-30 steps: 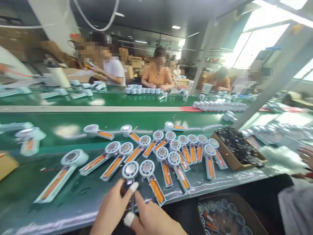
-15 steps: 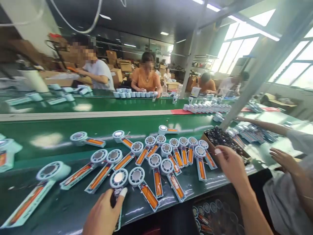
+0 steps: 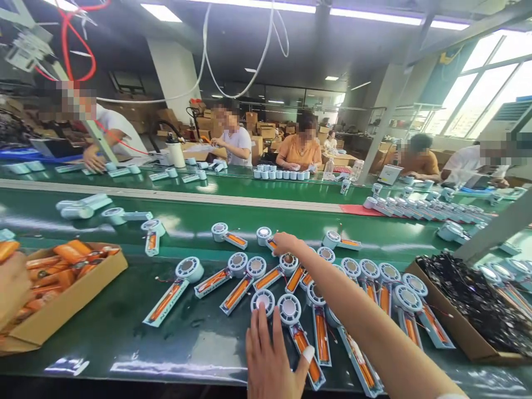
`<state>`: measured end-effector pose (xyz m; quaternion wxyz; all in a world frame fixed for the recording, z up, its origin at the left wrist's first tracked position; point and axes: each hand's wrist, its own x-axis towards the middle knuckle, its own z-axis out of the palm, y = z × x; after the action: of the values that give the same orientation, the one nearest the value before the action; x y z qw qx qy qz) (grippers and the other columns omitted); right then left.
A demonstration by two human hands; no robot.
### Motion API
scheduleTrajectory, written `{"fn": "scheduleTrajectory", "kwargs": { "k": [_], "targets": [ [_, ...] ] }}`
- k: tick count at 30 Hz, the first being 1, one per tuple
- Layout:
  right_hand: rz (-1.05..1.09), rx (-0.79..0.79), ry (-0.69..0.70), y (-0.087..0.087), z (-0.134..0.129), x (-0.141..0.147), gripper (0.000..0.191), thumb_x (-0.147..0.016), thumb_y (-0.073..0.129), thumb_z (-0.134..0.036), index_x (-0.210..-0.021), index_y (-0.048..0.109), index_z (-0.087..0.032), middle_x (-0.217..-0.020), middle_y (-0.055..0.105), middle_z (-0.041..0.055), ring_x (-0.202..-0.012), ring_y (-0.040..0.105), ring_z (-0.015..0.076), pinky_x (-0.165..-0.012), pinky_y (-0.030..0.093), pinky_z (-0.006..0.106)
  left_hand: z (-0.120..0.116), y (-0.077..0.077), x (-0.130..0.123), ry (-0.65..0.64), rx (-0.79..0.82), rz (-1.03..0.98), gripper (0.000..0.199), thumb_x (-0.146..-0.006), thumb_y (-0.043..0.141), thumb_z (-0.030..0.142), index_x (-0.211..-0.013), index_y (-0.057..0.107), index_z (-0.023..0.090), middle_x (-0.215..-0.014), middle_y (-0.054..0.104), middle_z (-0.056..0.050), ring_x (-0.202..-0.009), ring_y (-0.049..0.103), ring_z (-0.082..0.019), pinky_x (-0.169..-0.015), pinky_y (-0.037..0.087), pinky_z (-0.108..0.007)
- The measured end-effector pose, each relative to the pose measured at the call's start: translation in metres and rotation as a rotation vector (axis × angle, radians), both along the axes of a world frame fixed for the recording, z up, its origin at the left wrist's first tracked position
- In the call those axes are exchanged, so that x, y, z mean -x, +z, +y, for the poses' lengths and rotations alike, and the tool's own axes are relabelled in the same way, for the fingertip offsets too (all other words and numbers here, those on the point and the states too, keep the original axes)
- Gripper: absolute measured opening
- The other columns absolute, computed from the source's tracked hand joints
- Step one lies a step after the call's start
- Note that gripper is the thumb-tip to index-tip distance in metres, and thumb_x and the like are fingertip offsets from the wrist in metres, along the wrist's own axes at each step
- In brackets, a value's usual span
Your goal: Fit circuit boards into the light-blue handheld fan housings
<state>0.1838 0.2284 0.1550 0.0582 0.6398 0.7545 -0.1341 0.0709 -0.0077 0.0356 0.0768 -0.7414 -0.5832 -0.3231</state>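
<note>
My left hand [image 3: 272,352] is spread open, palm down, with its fingertips on the round head of a pale blue handheld fan [image 3: 262,302]. That fan's handle is hidden under the hand. A white cover sits on my left thumb. Stretched across the belt, my right hand [image 3: 286,244] has its fingers closed at the handle of another handheld fan [image 3: 264,235]; its fingertips are partly hidden. Several more open-handled fans with orange batteries, such as one fan [image 3: 290,309], lie around both hands. My right forearm covers some of them.
A cardboard box of orange batteries [image 3: 78,293] stands at the left, with another person's hand [image 3: 14,285] at it. On the right is a box of black parts [image 3: 469,299]. A slanted metal post [image 3: 494,233] rises behind it. Several people work across the green belt [image 3: 199,208].
The view has swung left. My right hand has moved from beside the box of black parts to a fan farther back. My left hand has opened from its grip on a fan's handle.
</note>
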Motion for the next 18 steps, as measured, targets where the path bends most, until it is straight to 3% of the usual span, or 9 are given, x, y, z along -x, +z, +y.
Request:
{"fn": "scheduleTrajectory", "kwargs": {
  "k": [4,8,10,13,15,18],
  "targets": [
    [0.032,-0.024,-0.014,0.001,0.027,-0.024,0.034,-0.098,0.063,-0.035,-0.127,0.060,-0.018,-0.128,0.062,0.0091,-0.107,0.065,0.0233,-0.089,0.057,0.044,0.001,-0.007,-0.002,0.054,0.037,-0.020,0.068,-0.084,0.060,0.032,-0.147,0.040,0.016,-0.155,0.041,-0.021,-0.142,0.040,-0.043,-0.105,0.044,-0.060],
    [0.128,-0.174,-0.081,0.001,0.013,-0.068,0.034,-0.099,0.063,-0.036,-0.128,0.060,-0.019,-0.130,0.061,0.0094,-0.108,0.064,0.0235,-0.091,0.056,0.045,0.007,-0.008,0.005,0.032,0.014,0.025,0.054,-0.087,0.056,0.027,-0.139,0.050,0.016,-0.153,0.044,-0.021,-0.140,0.041,-0.042,-0.102,0.046,-0.058],
    [0.182,-0.250,-0.129,0.000,-0.016,-0.097,0.032,-0.099,0.061,-0.035,-0.127,0.060,-0.019,-0.128,0.063,0.0093,-0.107,0.065,0.0228,-0.092,0.056,0.044,0.014,-0.007,0.013,-0.006,-0.012,0.048,0.048,-0.092,0.055,0.028,-0.138,0.051,0.016,-0.152,0.046,-0.020,-0.140,0.042,-0.039,-0.103,0.047,-0.055],
    [0.215,-0.338,-0.250,-0.001,-0.086,-0.154,0.030,-0.102,0.051,-0.030,-0.127,0.063,-0.020,-0.122,0.070,0.0091,-0.107,0.069,0.0207,-0.093,0.055,0.034,0.029,-0.004,0.027,-0.130,-0.077,0.096,0.041,-0.097,0.050,0.030,-0.136,0.050,0.016,-0.148,0.049,-0.020,-0.135,0.048,-0.037,-0.100,0.050,-0.052],
    [0.170,-0.399,-0.401,0.001,-0.141,-0.196,0.034,-0.101,0.046,-0.030,-0.126,0.065,-0.020,-0.118,0.074,0.0088,-0.105,0.071,0.0218,-0.090,0.055,0.031,0.039,-0.003,0.034,-0.182,-0.128,0.095,0.037,-0.099,0.046,0.028,-0.133,0.051,0.014,-0.144,0.050,-0.023,-0.130,0.051,-0.039,-0.096,0.051,-0.054],
    [0.006,-0.482,-0.712,0.004,-0.220,-0.254,0.034,-0.095,0.046,-0.029,-0.118,0.069,-0.017,-0.108,0.076,0.0117,-0.100,0.072,0.0276,-0.085,0.055,0.036,0.050,-0.004,0.041,-0.267,-0.155,0.075,0.038,-0.099,0.044,0.032,-0.133,0.049,0.015,-0.144,0.049,-0.024,-0.128,0.052,-0.042,-0.096,0.049,-0.056]
  ]
}}
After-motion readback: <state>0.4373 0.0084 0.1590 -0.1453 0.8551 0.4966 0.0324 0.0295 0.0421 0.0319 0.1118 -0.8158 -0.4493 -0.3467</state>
